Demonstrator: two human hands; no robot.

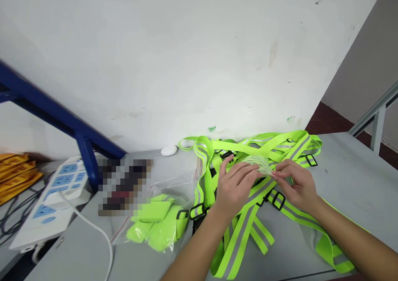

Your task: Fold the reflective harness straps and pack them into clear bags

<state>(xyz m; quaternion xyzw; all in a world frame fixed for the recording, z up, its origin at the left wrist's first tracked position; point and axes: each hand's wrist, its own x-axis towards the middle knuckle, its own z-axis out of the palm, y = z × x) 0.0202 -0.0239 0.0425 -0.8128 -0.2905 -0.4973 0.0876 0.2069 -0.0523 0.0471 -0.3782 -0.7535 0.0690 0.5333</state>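
Observation:
Both hands are over a heap of lime-green straps (242, 231) with grey stripes and black buckles. Between them is a small translucent, pale-green bundle (260, 164), perhaps thin plastic; its exact nature is hard to tell. My left hand (236, 183) has its fingers closed on the bundle's left side, with the thumb raised. My right hand (295, 183) pinches the bundle's right end between thumb and fingertips. Left of the heap, a clear zip bag (161, 227) holds folded lime-green strap, and other clear bags lie behind it.
A white oval object (168, 150) sits by the wall. At left are a blurred-out item (124, 187), a white power strip (59, 206) with a cable, a blue metal frame (52, 106) and yellow packets (17, 175). The grey table (351, 173) meets the wall behind.

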